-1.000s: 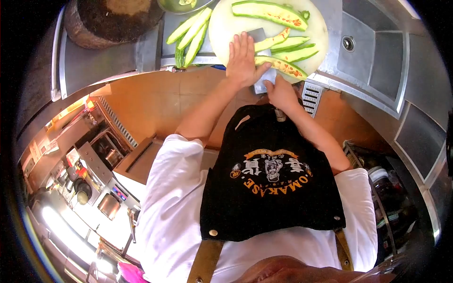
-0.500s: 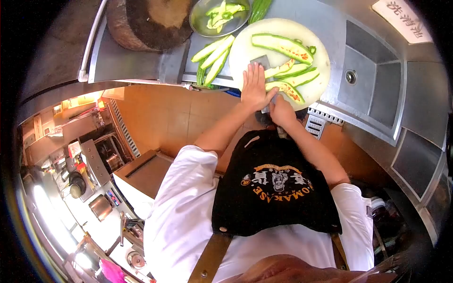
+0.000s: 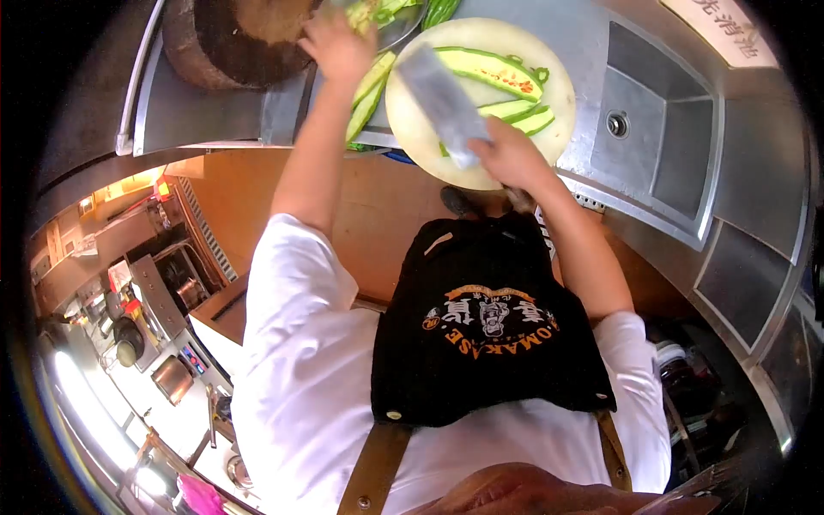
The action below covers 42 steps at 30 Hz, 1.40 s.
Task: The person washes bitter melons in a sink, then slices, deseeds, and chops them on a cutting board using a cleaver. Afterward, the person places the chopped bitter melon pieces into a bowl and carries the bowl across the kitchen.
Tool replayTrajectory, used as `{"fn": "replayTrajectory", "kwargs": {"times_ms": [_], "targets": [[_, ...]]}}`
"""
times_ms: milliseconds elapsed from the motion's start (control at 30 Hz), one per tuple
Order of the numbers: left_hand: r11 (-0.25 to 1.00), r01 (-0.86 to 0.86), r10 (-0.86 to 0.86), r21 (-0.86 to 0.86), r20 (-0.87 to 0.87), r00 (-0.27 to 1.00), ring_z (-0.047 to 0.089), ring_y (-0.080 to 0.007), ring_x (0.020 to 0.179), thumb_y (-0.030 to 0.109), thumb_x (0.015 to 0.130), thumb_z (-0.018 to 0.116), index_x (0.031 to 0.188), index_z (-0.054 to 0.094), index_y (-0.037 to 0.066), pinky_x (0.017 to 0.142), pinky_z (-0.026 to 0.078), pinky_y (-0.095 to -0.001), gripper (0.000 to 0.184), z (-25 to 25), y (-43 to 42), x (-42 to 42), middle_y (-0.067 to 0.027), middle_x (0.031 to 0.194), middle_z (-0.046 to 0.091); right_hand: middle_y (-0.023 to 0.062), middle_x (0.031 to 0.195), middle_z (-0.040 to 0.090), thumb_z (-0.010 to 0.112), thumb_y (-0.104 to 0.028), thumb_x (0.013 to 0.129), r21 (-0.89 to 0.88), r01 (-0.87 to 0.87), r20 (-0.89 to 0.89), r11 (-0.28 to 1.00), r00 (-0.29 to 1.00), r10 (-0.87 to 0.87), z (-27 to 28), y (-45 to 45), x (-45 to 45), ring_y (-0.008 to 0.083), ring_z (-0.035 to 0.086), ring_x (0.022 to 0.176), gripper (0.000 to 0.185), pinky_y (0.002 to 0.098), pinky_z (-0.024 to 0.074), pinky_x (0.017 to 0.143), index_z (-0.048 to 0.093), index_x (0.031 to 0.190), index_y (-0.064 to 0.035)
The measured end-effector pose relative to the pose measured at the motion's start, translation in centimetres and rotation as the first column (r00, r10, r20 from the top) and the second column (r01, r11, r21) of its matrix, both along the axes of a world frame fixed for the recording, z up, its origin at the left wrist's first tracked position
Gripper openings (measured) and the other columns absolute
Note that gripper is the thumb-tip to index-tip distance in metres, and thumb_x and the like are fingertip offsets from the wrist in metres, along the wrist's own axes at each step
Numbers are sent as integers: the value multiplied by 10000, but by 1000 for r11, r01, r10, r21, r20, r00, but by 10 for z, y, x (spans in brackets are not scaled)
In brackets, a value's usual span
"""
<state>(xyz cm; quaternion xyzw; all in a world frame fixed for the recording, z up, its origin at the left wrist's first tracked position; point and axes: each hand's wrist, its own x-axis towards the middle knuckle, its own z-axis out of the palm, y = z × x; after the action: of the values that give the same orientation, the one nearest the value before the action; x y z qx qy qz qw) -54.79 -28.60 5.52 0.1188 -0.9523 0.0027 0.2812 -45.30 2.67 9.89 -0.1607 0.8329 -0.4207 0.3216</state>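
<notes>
Where the steel bench (image 3: 588, 103) meets the person's front, a round pale board (image 3: 421, 142) lies with a long green piece (image 3: 489, 75) on its far side, seeded cut face up, running from far left to near right. A metal bowl (image 3: 402, 33) sits beyond the board's left side. Across the left part of the board slants a broad cleaver (image 3: 442, 99), its blade set more steeply toward the body than the long green piece. The right hand (image 3: 508, 156), closed around the cleaver near its handle, is nearer to that piece and just this side of two shorter green pieces (image 3: 522, 115). The left hand (image 3: 339, 45), blurred and fingers partly spread, is at the bowl by pale green strips (image 3: 365, 15); whether it grips any, I cannot tell
</notes>
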Motion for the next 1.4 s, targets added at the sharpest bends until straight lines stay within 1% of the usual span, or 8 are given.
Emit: {"fn": "replayTrajectory", "kwargs": {"times_ms": [100, 167, 533, 733, 933, 1100, 1300, 1400], "targets": [[865, 272, -384, 423, 208, 899, 624, -361, 926, 347, 782, 764, 1002, 624, 33, 817, 496, -465, 408, -76, 75, 45, -202, 958, 634, 24, 753, 609, 598, -163, 975, -62, 434, 231, 899, 882, -410, -18, 72, 31, 108, 535, 539, 263, 285, 439, 477, 576, 1198, -26], [724, 494, -650, 482, 234, 724, 575, -356, 1082, 358, 785, 770, 1250, 586, 57, 945, 446, -490, 584, -52, 145, 96, -185, 1103, 612, 32, 844, 631, 612, -188, 978, -11, 516, 164, 856, 846, -508, -30, 127, 43, 100, 542, 598, 331, 279, 470, 524, 536, 1256, -26], [920, 348, -391, 178, 391, 834, 607, -324, 882, 84, 850, 599, 1415, 501, 167, 782, 514, -461, 579, -51, 34, 141, -136, 985, 611, 20, 749, 566, 598, -142, 988, -118, 826, 298, 551, 558, -774, -62, 196, 47, 115, 501, 531, 138, 270, 441, 471, 538, 1056, -38], [990, 138, -141, 33, 327, 935, 611, -348, 1008, 210, 806, 716, 1358, 554, 153, 836, 492, -476, 579, -67, -26, 118, -153, 1084, 639, 29, 741, 578, 604, -151, 982, -123, 700, 295, 703, 702, -648, -94, 187, 55, 121, 524, 512, 170, 282, 449, 465, 549, 1077, -22], [766, 599, -639, 232, 177, 748, 585, -282, 1088, 175, 741, 724, 1176, 651, 124, 889, 453, -455, 444, -51, 116, 46, -98, 1187, 629, 18, 760, 581, 570, -134, 994, -121, 587, 208, 800, 803, -558, -87, 175, 51, 95, 530, 582, 194, 274, 448, 514, 538, 1157, -32], [852, 498, -522, 160, 209, 827, 579, -232, 1054, 151, 789, 689, 1106, 694, 205, 856, 411, -422, 321, -83, 163, 19, -26, 1113, 639, 25, 689, 540, 516, -127, 1020, -150, 483, 110, 863, 875, -471, -70, 171, 24, 112, 533, 556, 137, 279, 464, 527, 511, 1125, -40], [818, 545, -570, 186, 127, 812, 573, -184, 1049, 137, 776, 621, 1056, 714, 228, 827, 377, -388, 308, -79, 173, 85, -1, 1080, 628, 225, 887, 687, 492, -165, 983, 368, -17, -379, 930, 910, 166, -7, 136, -43, 426, 671, 768, 400, 503, 526, 665, 478, 1376, -241], [834, 500, -533, 232, 105, 840, 551, -180, 1080, 174, 801, 608, 1090, 701, 257, 842, 366, -378, 314, -78, 172, 101, 9, 1128, 610, 210, 853, 684, 500, -128, 916, 614, -267, -313, 743, 782, 540, 24, 93, -69, 386, 694, 818, 642, 483, 539, 726, 336, 1508, -314]]}}
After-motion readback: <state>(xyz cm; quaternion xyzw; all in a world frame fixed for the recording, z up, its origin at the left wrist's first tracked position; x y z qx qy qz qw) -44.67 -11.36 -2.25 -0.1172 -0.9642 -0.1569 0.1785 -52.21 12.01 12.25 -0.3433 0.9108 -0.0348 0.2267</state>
